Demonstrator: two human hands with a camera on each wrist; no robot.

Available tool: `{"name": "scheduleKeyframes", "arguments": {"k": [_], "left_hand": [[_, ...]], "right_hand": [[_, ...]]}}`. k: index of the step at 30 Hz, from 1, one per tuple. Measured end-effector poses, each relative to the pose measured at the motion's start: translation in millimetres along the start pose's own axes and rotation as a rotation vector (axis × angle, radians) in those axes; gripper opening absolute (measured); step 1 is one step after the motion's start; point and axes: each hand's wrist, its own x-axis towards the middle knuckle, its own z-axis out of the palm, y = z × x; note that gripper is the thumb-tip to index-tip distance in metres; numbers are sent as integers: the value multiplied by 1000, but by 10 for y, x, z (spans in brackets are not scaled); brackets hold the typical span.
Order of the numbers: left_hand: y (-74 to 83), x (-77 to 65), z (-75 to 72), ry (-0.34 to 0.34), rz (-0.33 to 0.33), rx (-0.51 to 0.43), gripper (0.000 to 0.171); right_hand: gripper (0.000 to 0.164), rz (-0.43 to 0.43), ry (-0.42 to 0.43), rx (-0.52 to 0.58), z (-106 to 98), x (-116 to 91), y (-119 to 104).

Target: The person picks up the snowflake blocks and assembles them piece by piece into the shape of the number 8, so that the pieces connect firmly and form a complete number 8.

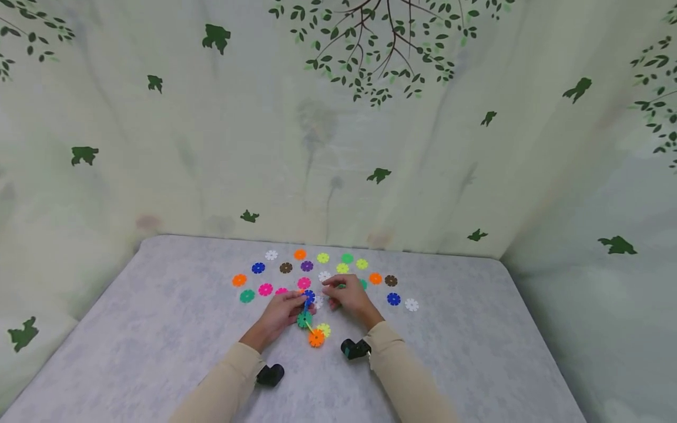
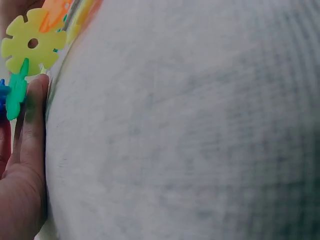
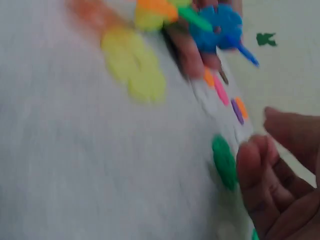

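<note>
My left hand (image 1: pixel 280 314) grips a linked chain of notched plastic flower discs. A blue disc (image 1: pixel 309 296) is at its top, then a light blue one (image 3: pixel 205 39), a green disc (image 1: pixel 304 319), and yellow (image 1: pixel 325 330) and orange (image 1: pixel 316 338) discs at the lower end. In the left wrist view a yellow disc (image 2: pixel 20 47) stands above the left fingers. To the right of the chain, my right hand (image 1: pixel 349 294) is raised with bent fingers, thumb apart from fingertips and nothing visible between them. A white disc (image 1: pixel 324 275) lies just beyond its fingertips.
Loose discs in several colours lie spread over the grey table (image 1: pixel 158 329) beyond both hands, including an orange disc (image 1: pixel 240 280) at left and a white disc (image 1: pixel 411 305) at right. Black wrist cameras (image 1: pixel 271 375) hang under the sleeves. A leaf-printed curtain (image 1: pixel 264 147) stands behind.
</note>
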Motion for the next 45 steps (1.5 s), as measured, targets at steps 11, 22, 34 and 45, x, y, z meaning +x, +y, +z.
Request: {"name": "scheduleKeyframes", "arguments": {"k": [11, 22, 34, 45], "left_hand": [[53, -38, -180, -25, -21, 82, 31], [72, 14, -100, -11, -36, 117, 29], [73, 79, 5, 45, -27, 121, 28], [92, 58, 35, 67, -32, 125, 30]], "right_hand": [[21, 69, -42, -377, -156, 10, 86], [13, 24, -30, -60, -131, 46, 81], [10, -154, -44, 205, 4, 127, 115], [7, -247, -36, 38, 12, 178, 136]]}}
